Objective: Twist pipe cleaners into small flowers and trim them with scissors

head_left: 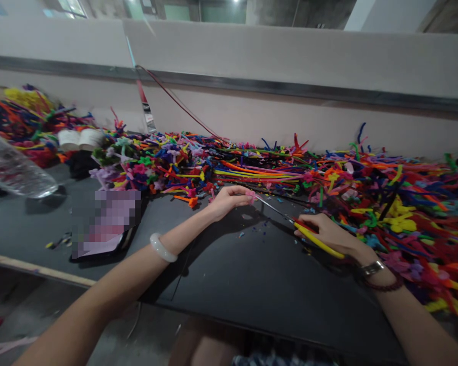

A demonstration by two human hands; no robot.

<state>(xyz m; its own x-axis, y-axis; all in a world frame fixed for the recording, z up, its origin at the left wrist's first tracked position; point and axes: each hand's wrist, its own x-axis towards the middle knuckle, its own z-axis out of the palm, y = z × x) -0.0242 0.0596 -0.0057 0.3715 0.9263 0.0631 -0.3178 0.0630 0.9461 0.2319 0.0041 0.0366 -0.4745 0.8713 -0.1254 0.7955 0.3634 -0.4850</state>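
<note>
Over the dark tabletop point(275, 290), my left hand point(229, 202) pinches a small pink pipe-cleaner flower point(251, 195) at its fingertips. My right hand point(320, 231) grips the scissors point(309, 235) by their red and yellow handles. Their long metal blades point left and reach the pink flower. Whether the blades are parted or touching the fuzzy strands is too fine to make out. Tiny coloured clippings point(255, 223) lie on the table below the blades.
Heaps of coloured pipe cleaners point(259, 173) line the back, with more pieces point(404, 218) on the right. At left are a phone point(110, 223), a clear plastic bottle point(19, 168) and white rolls point(80, 139). A pale partition point(290, 112) stands behind.
</note>
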